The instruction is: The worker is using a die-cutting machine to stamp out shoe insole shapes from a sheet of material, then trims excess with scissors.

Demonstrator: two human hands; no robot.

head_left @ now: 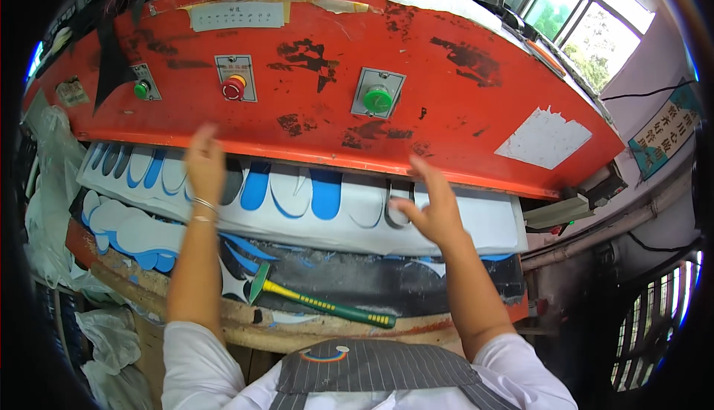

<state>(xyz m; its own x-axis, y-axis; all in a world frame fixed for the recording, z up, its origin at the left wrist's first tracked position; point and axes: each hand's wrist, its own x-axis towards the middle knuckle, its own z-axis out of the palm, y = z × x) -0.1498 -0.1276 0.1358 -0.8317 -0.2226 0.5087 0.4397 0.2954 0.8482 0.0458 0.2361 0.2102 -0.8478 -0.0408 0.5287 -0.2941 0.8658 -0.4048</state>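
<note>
My left hand (204, 168) is raised over the white sheet, below the red button, and smeared by motion; its fingers cannot be made out clearly. On the right, my right hand (439, 209) is open, thumb and fingers spread, with nothing held. Beside its thumb stands a dark, U-shaped band like a cutting die (398, 223); whether they touch I cannot tell. The white sheet (476, 224) has a row of sole-shaped cutouts, several showing blue, such as the blue sole shape (326, 194). Its far edge runs under the red machine beam (446, 131).
A green button (378, 99), a red mushroom button (233, 87) and a smaller green button (141, 89) sit on the beam. Cut white-and-blue sole pieces (130, 224) lie at left. A green-and-yellow hammer (320, 304) rests nearer me. Plastic bags (56, 194) hang at far left.
</note>
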